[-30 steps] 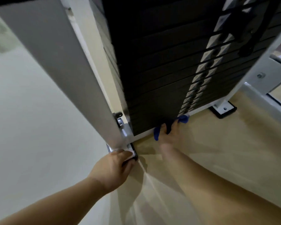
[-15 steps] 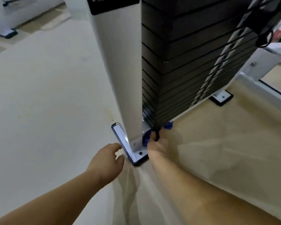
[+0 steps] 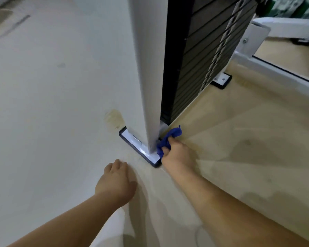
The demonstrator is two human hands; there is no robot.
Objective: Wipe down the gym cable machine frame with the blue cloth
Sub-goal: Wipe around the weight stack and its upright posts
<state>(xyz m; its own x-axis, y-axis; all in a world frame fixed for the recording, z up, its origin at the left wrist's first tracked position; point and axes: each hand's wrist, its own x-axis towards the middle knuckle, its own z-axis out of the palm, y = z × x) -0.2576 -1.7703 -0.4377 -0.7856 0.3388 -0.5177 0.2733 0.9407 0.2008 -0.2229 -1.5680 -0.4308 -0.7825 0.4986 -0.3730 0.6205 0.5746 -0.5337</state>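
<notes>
A white upright post (image 3: 148, 72) of the cable machine frame stands on a white foot plate (image 3: 141, 148) with a dark rubber rim. The black weight stack (image 3: 200, 61) rises just behind the post. My right hand (image 3: 177, 154) is closed on the crumpled blue cloth (image 3: 168, 139) and presses it against the base of the post on its right side. My left hand (image 3: 117, 182) rests palm down on the pale floor, fingers slightly apart, a short way in front of the foot plate, holding nothing.
A second foot plate (image 3: 221, 81) sits further back on the right. A white horizontal frame beam (image 3: 278, 72) runs along the floor at right, with a bracket (image 3: 253, 40) above it. Pale floor (image 3: 43, 104) spreads to the left, tan flooring to the right.
My right hand slid the cloth leftward along the base of the weight stack to the corner post. My left hand let go of the foot plate and drew back onto the floor.
</notes>
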